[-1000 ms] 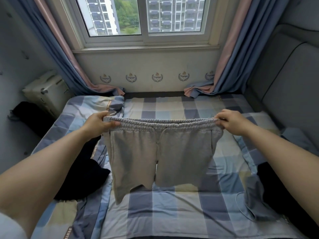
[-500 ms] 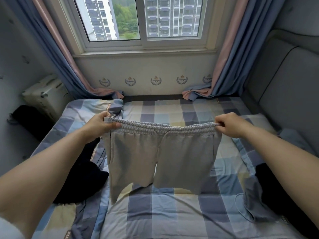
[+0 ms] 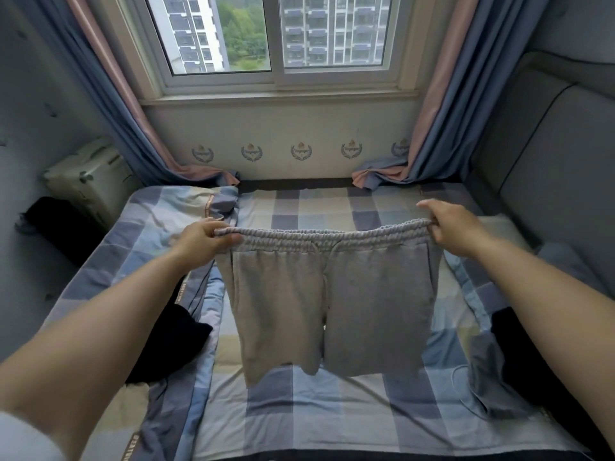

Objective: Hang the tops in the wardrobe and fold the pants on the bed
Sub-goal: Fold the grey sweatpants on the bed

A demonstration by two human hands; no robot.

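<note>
A black garment [image 3: 173, 344] is left heaped at the bed's [image 3: 332, 424] left side; the left hand [image 3: 203, 237] is clamped on one end of the waistband, so the grey shorts [image 3: 332, 301] are hung flat above the checked sheet, seemingly for folding; the other end is pinched by the right hand [image 3: 456, 227]; the hands are held apart.

Soft gray daylight comes to you from the window [image 3: 276, 34], far past your fingers. The room is a bit dim, and no spot glares. The gray shorts [image 3: 329, 301] hanging below your fingers look sharp and evenly lit. Beside your fingers, out at the picture's edges, the curtains [image 3: 446, 104] and walls bend and stretch, and your arms look too big near the bottom corners.
</note>
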